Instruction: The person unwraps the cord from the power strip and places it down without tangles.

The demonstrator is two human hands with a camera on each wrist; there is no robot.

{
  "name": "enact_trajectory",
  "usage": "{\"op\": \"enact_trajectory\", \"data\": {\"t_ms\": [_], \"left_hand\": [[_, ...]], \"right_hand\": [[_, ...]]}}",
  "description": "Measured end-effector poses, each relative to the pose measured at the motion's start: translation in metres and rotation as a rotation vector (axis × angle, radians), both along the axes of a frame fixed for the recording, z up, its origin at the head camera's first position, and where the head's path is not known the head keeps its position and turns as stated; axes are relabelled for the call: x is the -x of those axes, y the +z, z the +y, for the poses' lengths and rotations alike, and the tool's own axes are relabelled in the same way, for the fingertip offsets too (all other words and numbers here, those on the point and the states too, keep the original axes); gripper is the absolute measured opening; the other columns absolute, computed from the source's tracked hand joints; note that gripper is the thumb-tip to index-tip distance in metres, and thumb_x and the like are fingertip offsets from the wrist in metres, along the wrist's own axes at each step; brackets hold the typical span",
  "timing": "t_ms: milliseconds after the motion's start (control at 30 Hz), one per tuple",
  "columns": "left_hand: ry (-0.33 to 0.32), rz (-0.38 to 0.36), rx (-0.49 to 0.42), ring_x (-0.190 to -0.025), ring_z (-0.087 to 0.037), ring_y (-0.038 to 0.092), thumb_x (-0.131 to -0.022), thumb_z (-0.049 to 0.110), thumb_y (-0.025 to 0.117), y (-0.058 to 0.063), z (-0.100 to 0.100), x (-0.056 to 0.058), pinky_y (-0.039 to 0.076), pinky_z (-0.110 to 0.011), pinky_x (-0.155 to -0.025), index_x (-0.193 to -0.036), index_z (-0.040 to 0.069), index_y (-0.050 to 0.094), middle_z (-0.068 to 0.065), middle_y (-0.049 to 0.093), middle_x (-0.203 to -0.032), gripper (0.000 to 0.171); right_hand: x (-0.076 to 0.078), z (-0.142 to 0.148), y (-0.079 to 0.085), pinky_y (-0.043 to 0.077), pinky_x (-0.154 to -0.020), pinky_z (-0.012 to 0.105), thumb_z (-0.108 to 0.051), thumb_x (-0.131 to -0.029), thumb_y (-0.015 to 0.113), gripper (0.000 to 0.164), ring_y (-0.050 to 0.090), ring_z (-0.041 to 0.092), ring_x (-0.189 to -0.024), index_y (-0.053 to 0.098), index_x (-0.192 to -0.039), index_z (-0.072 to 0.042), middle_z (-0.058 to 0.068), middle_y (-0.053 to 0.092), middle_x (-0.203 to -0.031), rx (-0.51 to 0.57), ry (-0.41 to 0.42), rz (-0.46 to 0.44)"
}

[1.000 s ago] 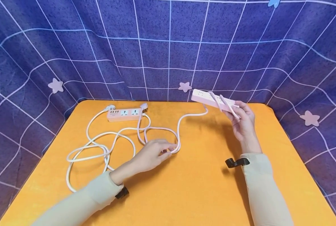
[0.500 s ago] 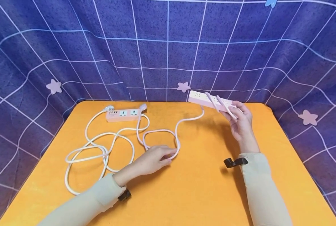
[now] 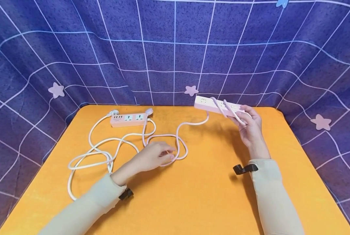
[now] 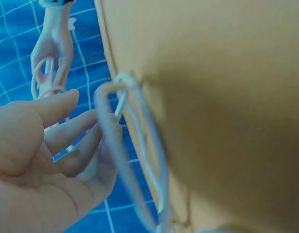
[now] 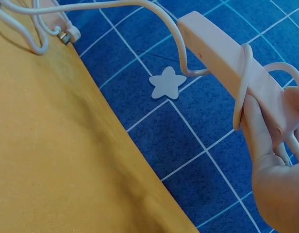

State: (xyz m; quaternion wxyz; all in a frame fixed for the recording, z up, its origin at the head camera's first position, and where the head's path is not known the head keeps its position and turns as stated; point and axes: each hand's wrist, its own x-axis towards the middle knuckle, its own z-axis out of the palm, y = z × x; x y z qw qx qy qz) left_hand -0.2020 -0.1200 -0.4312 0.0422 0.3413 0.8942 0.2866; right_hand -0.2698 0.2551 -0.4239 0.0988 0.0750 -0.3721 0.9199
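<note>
At the right, my right hand (image 3: 252,125) grips one end of a pale pink power strip (image 3: 211,103), held raised and tilted above the table. Turns of its own cord (image 3: 180,130) wrap round the strip, and the right wrist view shows my fingers against its side and the cord. From the strip's other end the cord drops and runs to the left in a loop. My left hand (image 3: 154,156) is at that loop over the middle of the table. In the left wrist view its thumb stands apart from the fingers (image 4: 72,131), and the cord passes by the fingertips.
A second pink power strip (image 3: 129,119) lies at the back left with plugs at both ends. Its white cord (image 3: 104,140) spreads in loops over the left of the orange table (image 3: 198,195). A blue gridded curtain (image 3: 160,55) stands behind the table.
My left hand has shifted left and loosened from the cord, whose loop now lies rounder and crosses itself. The held strip has moved slightly left in the right hand.
</note>
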Motion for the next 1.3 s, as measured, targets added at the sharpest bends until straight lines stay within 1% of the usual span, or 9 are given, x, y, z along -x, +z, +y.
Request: {"op": "enact_trajectory", "data": {"t_ms": [133, 200, 333, 500, 633, 767, 867, 1067, 1300], "left_hand": [[0.056, 0.016, -0.029, -0.097, -0.017, 0.072, -0.103, 0.018, 0.071, 0.018, -0.002, 0.009, 0.060, -0.036, -0.087, -0.130, 0.006, 0.075, -0.007, 0.078, -0.120, 0.030], [0.079, 0.038, -0.044, -0.100, -0.021, 0.072, -0.103, 0.018, 0.071, 0.029, 0.000, 0.015, 0.060, -0.039, -0.089, -0.131, 0.007, 0.074, -0.009, 0.077, -0.122, 0.031], [0.121, 0.097, -0.062, -0.104, -0.023, 0.071, -0.102, 0.019, 0.073, 0.047, 0.008, 0.030, 0.059, -0.040, -0.091, -0.131, 0.009, 0.074, -0.008, 0.076, -0.124, 0.031], [0.130, 0.175, -0.058, -0.110, -0.023, 0.069, -0.102, 0.023, 0.074, 0.060, 0.021, 0.047, 0.057, -0.040, -0.094, -0.131, 0.011, 0.074, -0.004, 0.075, -0.126, 0.031], [0.111, 0.214, -0.054, -0.115, -0.026, 0.069, -0.102, 0.026, 0.074, 0.061, 0.032, 0.056, 0.056, -0.041, -0.098, -0.132, 0.013, 0.073, -0.004, 0.074, -0.129, 0.032], [0.114, 0.206, -0.059, -0.119, -0.028, 0.069, -0.102, 0.029, 0.074, 0.058, 0.039, 0.062, 0.055, -0.042, -0.101, -0.133, 0.015, 0.073, -0.003, 0.073, -0.131, 0.033], [0.125, 0.201, -0.061, -0.119, -0.026, 0.068, -0.102, 0.031, 0.075, 0.056, 0.042, 0.065, 0.054, -0.041, -0.102, -0.133, 0.016, 0.074, -0.001, 0.073, -0.131, 0.034], [0.132, 0.206, -0.071, -0.118, -0.024, 0.068, -0.100, 0.031, 0.077, 0.052, 0.044, 0.069, 0.054, -0.040, -0.101, -0.132, 0.016, 0.074, -0.001, 0.074, -0.130, 0.035], [0.150, 0.165, -0.081, -0.118, -0.024, 0.067, -0.102, 0.030, 0.075, 0.047, 0.047, 0.070, 0.054, -0.041, -0.102, -0.133, 0.017, 0.073, -0.001, 0.073, -0.131, 0.034]], "right_hand": [[0.000, -0.001, 0.000, 0.063, -0.087, 0.041, 0.019, -0.098, 0.052, 0.027, 0.077, 0.025, -0.092, 0.071, -0.101, 0.000, 0.014, 0.065, -0.108, -0.019, 0.006, -0.003], [0.000, -0.001, 0.000, 0.063, -0.087, 0.041, 0.019, -0.098, 0.052, 0.027, 0.077, 0.025, -0.092, 0.071, -0.101, 0.000, 0.014, 0.065, -0.108, -0.021, 0.006, -0.005], [-0.001, 0.000, -0.001, 0.063, -0.087, 0.041, 0.019, -0.097, 0.053, 0.027, 0.077, 0.024, -0.091, 0.072, -0.101, 0.000, 0.014, 0.065, -0.107, -0.016, 0.004, -0.011], [-0.002, 0.001, -0.002, 0.064, -0.087, 0.041, 0.019, -0.097, 0.052, 0.027, 0.076, 0.024, -0.090, 0.071, -0.101, -0.001, 0.014, 0.064, -0.107, -0.020, 0.007, -0.016], [-0.002, 0.001, -0.002, 0.063, -0.087, 0.041, 0.018, -0.097, 0.052, 0.027, 0.076, 0.024, -0.091, 0.071, -0.101, -0.001, 0.013, 0.064, -0.108, -0.032, 0.003, -0.011], [-0.001, 0.000, -0.001, 0.063, -0.087, 0.041, 0.018, -0.097, 0.052, 0.027, 0.076, 0.024, -0.091, 0.071, -0.102, -0.001, 0.014, 0.064, -0.109, -0.034, 0.002, -0.008], [-0.001, -0.001, -0.001, 0.063, -0.088, 0.041, 0.019, -0.097, 0.051, 0.028, 0.076, 0.024, -0.092, 0.071, -0.102, -0.001, 0.014, 0.063, -0.110, -0.034, 0.004, -0.014], [-0.001, -0.002, 0.000, 0.063, -0.088, 0.042, 0.019, -0.098, 0.050, 0.029, 0.076, 0.024, -0.092, 0.071, -0.101, -0.001, 0.014, 0.063, -0.109, -0.043, -0.001, -0.021], [-0.002, -0.002, -0.001, 0.063, -0.088, 0.041, 0.019, -0.098, 0.051, 0.028, 0.076, 0.024, -0.093, 0.071, -0.101, -0.001, 0.014, 0.062, -0.111, -0.047, 0.000, -0.024]]}}
